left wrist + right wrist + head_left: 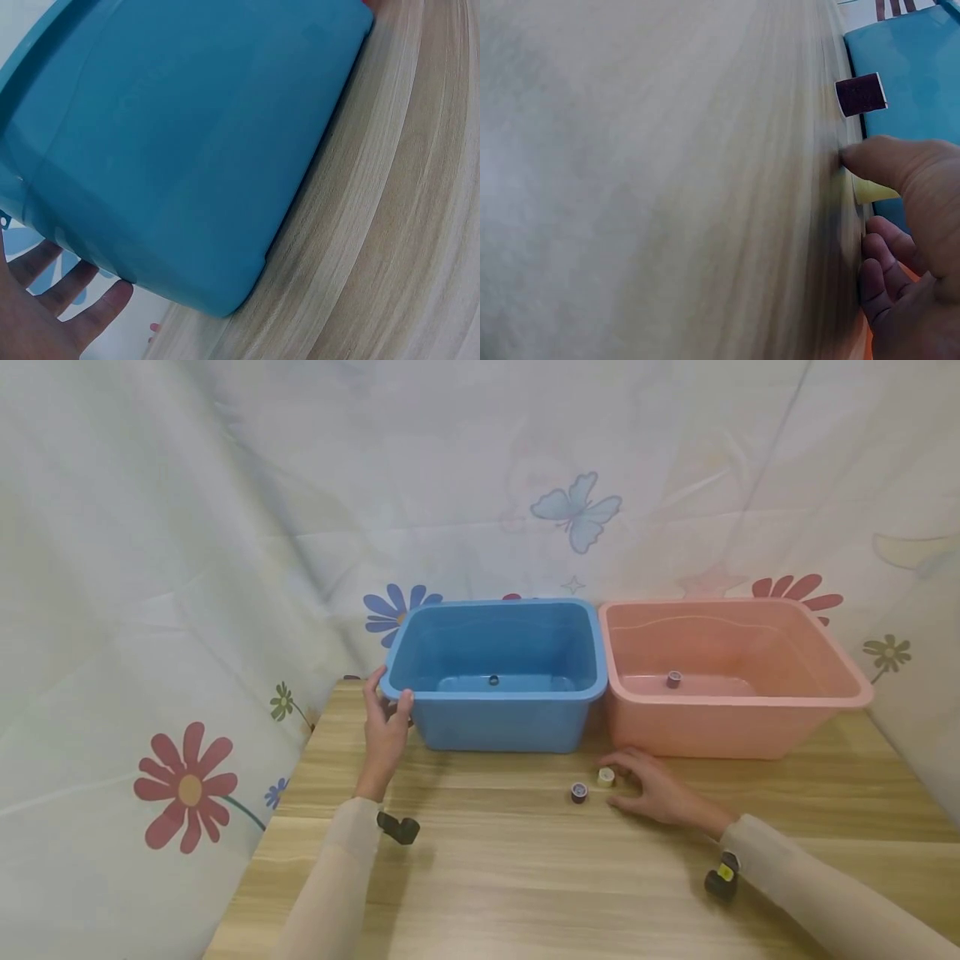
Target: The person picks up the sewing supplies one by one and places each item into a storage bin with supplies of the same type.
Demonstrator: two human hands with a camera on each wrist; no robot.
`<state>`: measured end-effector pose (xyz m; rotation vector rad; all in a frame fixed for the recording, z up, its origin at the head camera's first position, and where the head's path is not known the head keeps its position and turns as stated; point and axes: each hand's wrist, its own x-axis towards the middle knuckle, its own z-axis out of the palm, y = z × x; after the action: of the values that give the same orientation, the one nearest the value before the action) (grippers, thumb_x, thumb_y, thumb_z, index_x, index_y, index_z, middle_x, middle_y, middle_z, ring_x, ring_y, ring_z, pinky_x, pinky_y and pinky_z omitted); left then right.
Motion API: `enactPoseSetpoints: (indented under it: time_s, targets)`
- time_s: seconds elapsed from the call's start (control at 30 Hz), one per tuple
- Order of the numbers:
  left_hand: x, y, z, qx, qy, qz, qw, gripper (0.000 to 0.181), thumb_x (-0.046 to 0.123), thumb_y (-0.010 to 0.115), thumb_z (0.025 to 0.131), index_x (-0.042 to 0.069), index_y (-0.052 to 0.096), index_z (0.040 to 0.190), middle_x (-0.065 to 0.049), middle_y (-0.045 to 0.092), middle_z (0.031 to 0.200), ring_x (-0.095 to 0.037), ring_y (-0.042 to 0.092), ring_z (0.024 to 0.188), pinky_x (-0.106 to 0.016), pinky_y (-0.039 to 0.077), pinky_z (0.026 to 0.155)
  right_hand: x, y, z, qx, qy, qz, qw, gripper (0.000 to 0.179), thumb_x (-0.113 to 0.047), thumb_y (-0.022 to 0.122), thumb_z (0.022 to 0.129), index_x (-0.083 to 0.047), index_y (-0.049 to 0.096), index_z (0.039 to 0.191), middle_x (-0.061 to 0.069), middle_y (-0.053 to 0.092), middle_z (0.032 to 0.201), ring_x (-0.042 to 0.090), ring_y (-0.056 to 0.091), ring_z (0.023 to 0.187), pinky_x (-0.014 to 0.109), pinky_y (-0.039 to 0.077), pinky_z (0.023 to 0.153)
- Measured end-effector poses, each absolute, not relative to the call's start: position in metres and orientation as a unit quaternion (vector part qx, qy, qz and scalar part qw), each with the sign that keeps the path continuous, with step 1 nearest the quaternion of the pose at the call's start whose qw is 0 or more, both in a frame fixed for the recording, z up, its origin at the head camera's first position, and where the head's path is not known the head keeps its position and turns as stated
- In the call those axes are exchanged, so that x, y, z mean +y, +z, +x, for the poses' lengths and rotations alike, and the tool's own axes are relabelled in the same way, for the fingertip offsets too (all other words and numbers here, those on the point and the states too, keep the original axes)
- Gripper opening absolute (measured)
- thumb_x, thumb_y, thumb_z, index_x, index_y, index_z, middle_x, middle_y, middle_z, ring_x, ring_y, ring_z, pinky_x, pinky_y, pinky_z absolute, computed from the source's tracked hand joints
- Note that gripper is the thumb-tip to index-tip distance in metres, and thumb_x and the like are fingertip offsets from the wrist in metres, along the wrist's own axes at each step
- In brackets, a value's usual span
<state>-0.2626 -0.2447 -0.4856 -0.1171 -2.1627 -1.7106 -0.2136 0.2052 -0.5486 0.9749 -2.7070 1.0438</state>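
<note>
Currently, R hand (651,788) is spread round the yellow roll (606,777), upright on the worktop (495,877), axis vert., dark roll (579,792) nearby; L hand (386,737) grips blue tub (502,724), long axis side-to-side, by a rim corner.

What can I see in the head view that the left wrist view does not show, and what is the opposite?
Only the head view shows the right hand, the small pale roll near it, the small dark roll, and the insides of the blue tub and the pink tub.

Only the left wrist view shows three spread fingers of the left hand, side by side, and a small piece with a hole.

Both show the left hand at the blue tub, the wooden table and the patterned curtain.
</note>
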Motion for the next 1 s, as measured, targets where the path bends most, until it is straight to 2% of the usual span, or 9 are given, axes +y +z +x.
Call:
enactPoseSetpoints:
  time_s: [0.2,0.4,0.47,0.7,1.0]
  targets:
    - [-0.2451,-0.4846,-0.2626,-0.769,-0.612,-0.037,0.181,0.064,0.041,0.057,0.104,0.035,0.024,0.158,-0.023,0.045,0.154,-0.039,0.057,0.125,-0.065,0.052,0.093,0.2033,-0.5501,-0.2134,-0.871,0.345,0.340,0.084,0.039,-0.004,0.086,0.079,-0.008,0.071,0.115,0.001,0.064,0.111,0.019,0.060,0.099,0.043,0.052,0.087]
    - [-0.2451,-0.4820,-0.2623,-0.765,-0.622,-0.039,0.163,0.068,0.033,0.056,0.105,0.023,0.018,0.161,-0.028,0.038,0.157,-0.045,0.052,0.130,-0.069,0.049,0.096,0.2032,-0.5519,-0.2140,-0.871,0.346,0.337,0.089,0.029,-0.006,0.086,0.081,-0.011,0.074,0.107,0.002,0.067,0.113,0.023,0.059,0.109,0.047,0.049,0.096]
    - [-0.2454,-0.4822,-0.2621,-0.765,-0.623,-0.040,0.161,0.068,0.034,0.056,0.105,0.024,0.018,0.161,-0.028,0.038,0.158,-0.046,0.052,0.130,-0.070,0.048,0.096,0.2038,-0.5526,-0.2144,-0.873,0.346,0.333,0.084,0.028,-0.007,0.085,0.082,-0.011,0.074,0.107,0.002,0.068,0.113,0.023,0.059,0.110,0.048,0.049,0.097]
    - [-0.2455,-0.4826,-0.2615,-0.768,-0.614,-0.042,0.177,0.064,0.044,0.057,0.104,0.038,0.023,0.158,-0.021,0.043,0.156,-0.039,0.056,0.126,-0.067,0.051,0.094,0.2046,-0.5525,-0.2157,-0.875,0.346,0.328,0.078,0.027,-0.008,0.085,0.083,-0.013,0.075,0.107,0.001,0.068,0.114,0.023,0.060,0.110,0.048,0.048,0.097]
    - [-0.2446,-0.4829,-0.2605,-0.767,-0.613,-0.046,0.183,0.063,0.043,0.057,0.104,0.037,0.024,0.157,-0.022,0.046,0.153,-0.039,0.057,0.124,-0.065,0.053,0.092,0.2040,-0.5500,-0.2138,-0.879,0.353,0.316,0.059,0.025,-0.012,0.085,0.084,-0.010,0.075,0.107,0.012,0.068,0.120,0.033,0.059,0.118,0.055,0.045,0.104]
